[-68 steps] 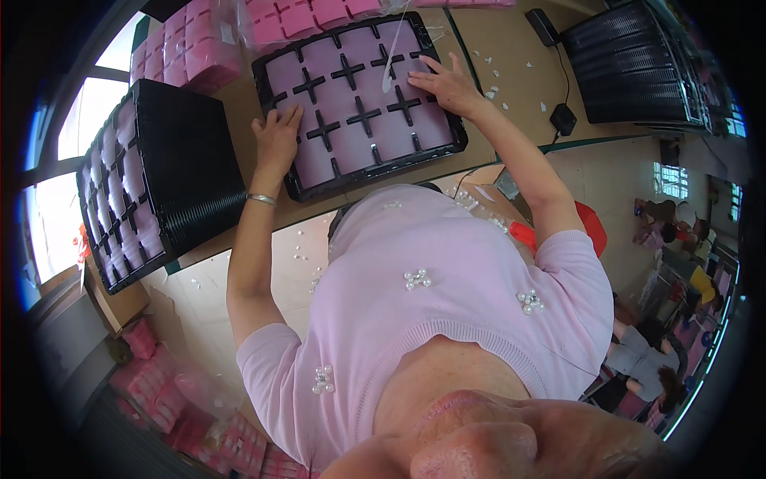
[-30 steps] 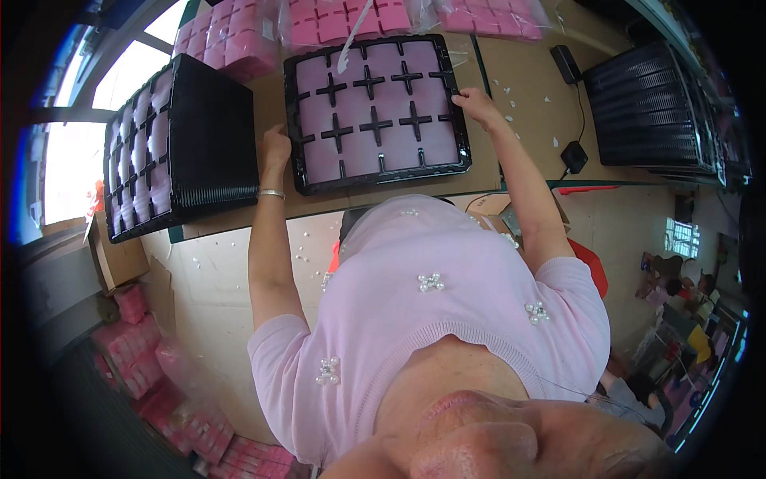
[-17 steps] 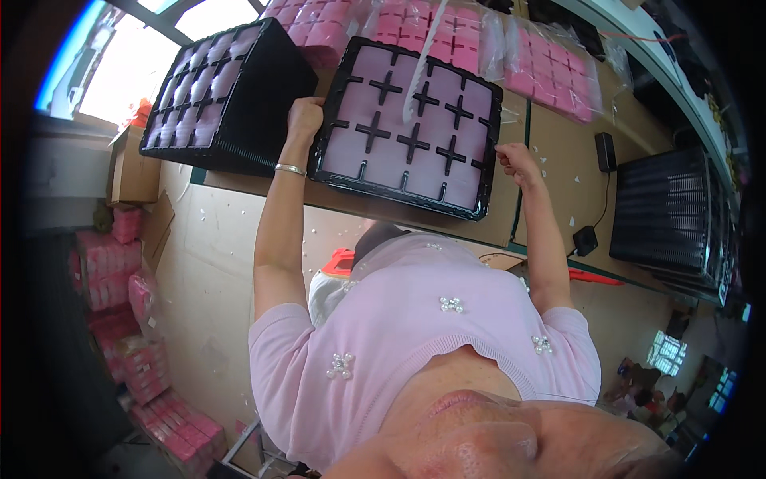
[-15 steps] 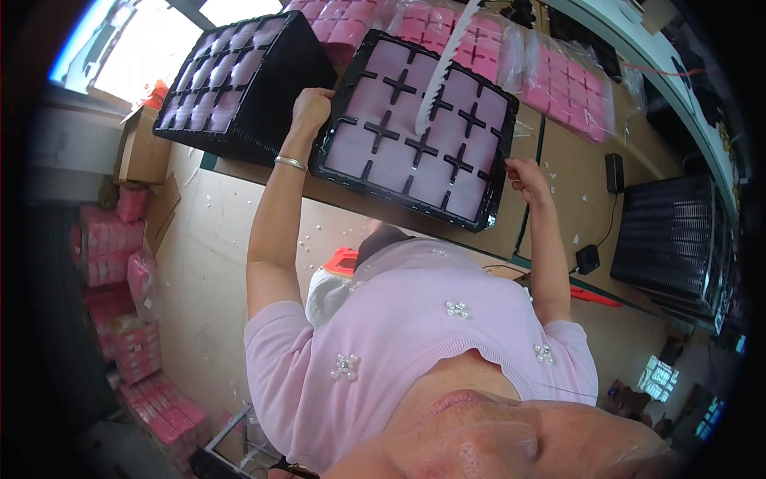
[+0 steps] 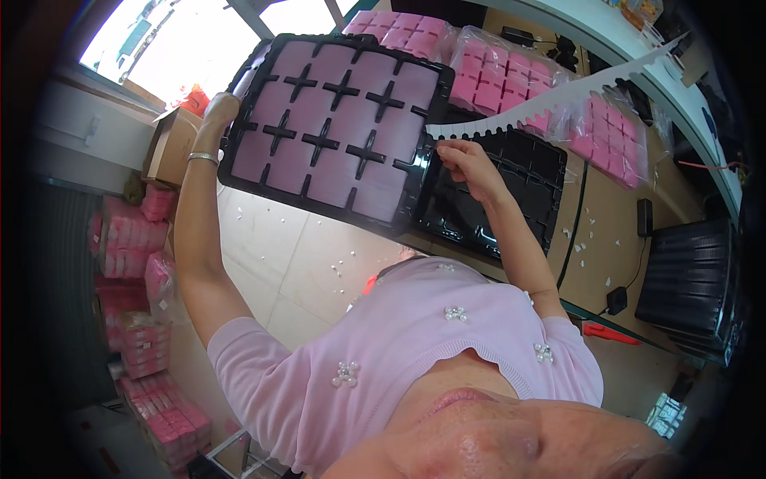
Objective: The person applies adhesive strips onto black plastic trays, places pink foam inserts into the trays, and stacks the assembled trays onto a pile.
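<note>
A black plastic tray [image 5: 335, 136] filled with several pink square items in cross-shaped dividers is lifted off the table and held out to the left. My left hand [image 5: 219, 112] grips its far left edge. My right hand [image 5: 463, 160] grips its right edge, close to the end of a white serrated strip [image 5: 558, 100]. Under where the tray was lies an empty black tray [image 5: 503, 199] on the brown table [image 5: 606, 231].
Bags of pink items [image 5: 511, 72] lie at the back of the table. A stack of black trays [image 5: 690, 279] stands at the right. Pink packages [image 5: 136, 311] pile on the floor at the left, beside a cardboard box [image 5: 171, 144]. White scraps litter floor and table.
The filled tray has come up off the table and swung left, uncovering the empty black tray beneath. Both hands stayed on its edges. My view turned left toward the window.
</note>
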Available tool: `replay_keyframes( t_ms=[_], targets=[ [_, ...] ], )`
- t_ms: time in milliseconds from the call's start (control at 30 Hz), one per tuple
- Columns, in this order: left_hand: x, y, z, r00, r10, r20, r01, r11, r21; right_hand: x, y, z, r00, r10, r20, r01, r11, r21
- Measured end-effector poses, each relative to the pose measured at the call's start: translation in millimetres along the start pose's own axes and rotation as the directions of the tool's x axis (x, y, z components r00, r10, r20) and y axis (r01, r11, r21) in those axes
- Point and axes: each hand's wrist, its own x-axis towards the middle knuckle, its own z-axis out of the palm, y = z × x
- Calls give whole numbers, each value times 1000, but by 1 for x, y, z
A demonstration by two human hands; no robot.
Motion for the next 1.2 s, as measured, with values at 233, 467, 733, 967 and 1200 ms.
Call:
replay_keyframes(
  t_ms=[233, 467, 733, 967, 1200],
  targets=[
    [107, -122, 22, 1000, -22, 15, 20, 990, 140, 99, -46, 78, 999, -24, -31, 12, 940, -340],
    [195, -185, 61, 996, -50, -76, 66, 973, 221, 162, -73, 122, 985, -170, 35, 136, 630, -765],
    [250, -173, 83, 996, 85, -28, -79, 983, 163, 166, -82, 138, 962, -263, 67, 164, 368, -915],
    [264, -218, 96, 998, -43, -42, 52, 975, 217, 149, -77, 157, 954, -251, 166, 233, 266, -936],
    [240, -210, 87, 999, -45, 10, 36, 895, 445, 156, -79, 149, 952, -268, 147, 228, 304, -925]
  ],
)
